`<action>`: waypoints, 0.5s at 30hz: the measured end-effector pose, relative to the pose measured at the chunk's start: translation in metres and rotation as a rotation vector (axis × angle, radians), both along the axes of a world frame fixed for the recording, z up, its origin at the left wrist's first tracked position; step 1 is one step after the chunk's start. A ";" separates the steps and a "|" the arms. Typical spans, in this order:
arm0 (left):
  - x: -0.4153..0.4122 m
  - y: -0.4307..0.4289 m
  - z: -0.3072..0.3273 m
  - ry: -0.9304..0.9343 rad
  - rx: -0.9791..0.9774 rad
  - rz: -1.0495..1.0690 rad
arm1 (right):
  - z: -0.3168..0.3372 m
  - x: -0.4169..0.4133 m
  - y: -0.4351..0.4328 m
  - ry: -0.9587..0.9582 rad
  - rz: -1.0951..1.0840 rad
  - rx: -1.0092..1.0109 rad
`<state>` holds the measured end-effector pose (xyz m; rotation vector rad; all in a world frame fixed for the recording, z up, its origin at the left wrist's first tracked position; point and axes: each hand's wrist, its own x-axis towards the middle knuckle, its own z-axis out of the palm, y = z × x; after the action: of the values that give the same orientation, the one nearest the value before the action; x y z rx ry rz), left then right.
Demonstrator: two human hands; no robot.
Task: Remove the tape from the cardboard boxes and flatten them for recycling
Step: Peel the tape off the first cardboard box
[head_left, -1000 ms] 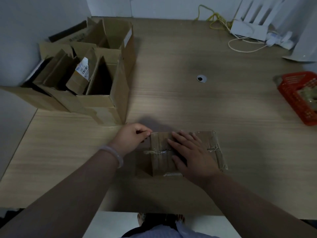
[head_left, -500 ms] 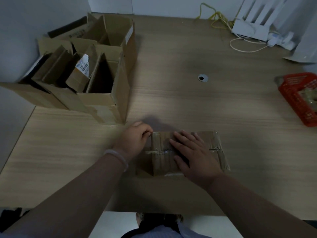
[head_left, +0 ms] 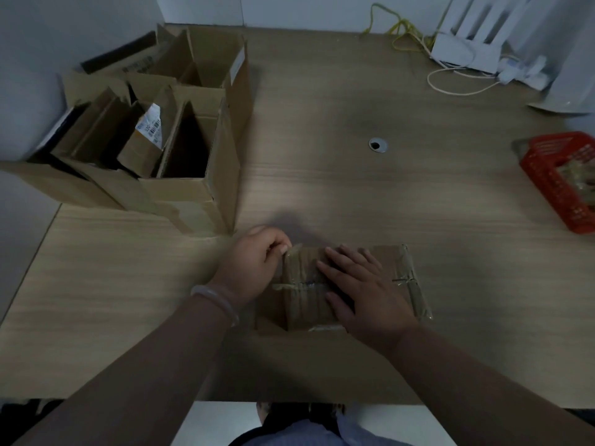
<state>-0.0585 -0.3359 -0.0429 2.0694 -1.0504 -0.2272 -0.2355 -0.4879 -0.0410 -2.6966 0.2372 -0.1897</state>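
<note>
Left hand: the left hand (head_left: pixel 254 262) has its fingers curled, with thumb and forefinger closed together on the tape (head_left: pixel 291 250) at the far left corner of the small box (head_left: pixel 302 304). The light is dim, so how much tape sits between the fingertips cannot be told.
Right hand: the right hand (head_left: pixel 360 291) lies palm down on top of the small box, with its fingers straight and slightly spread, pointing away and to the left.
Wrist: a pale bracelet (head_left: pixel 215 299) sits on the left wrist.
Small box: it rests closed on the tabletop (head_left: pixel 354 194), near the front edge and about the middle, under both hands. Glossy tape bands cross its top, and another runs along its right end.
Open boxes: a cluster of open cardboard boxes (head_left: pixel 193 188) stands at the far left of the tabletop, well apart from the small box. Some are tucked inside others, and one carries a white barcode label (head_left: pixel 151 123).
Cable hole: a round metal-rimmed hole (head_left: pixel 378 144) lies beyond the small box.
Basket: a red mesh basket (head_left: pixel 553 188) sits at the right edge with crumpled material inside.
Far right corner: a white device (head_left: pixel 467 49) stands there, with a yellow cable (head_left: pixel 399 30) and a white cable (head_left: pixel 450 86) beside it.
</note>
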 end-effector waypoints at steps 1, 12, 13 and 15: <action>0.001 0.002 0.002 0.050 0.012 -0.012 | 0.000 0.000 0.000 -0.004 0.001 -0.003; -0.014 0.001 0.005 0.678 -0.083 0.247 | -0.001 0.000 0.001 -0.038 0.004 -0.022; -0.015 0.000 0.005 0.564 -0.069 0.251 | -0.001 0.000 0.001 -0.040 0.003 -0.023; -0.016 0.001 0.007 0.215 -0.014 0.239 | -0.002 0.000 0.001 -0.041 0.003 -0.024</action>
<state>-0.0750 -0.3353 -0.0359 2.0824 -0.6676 -0.3116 -0.2357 -0.4872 -0.0431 -2.7137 0.2195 -0.2485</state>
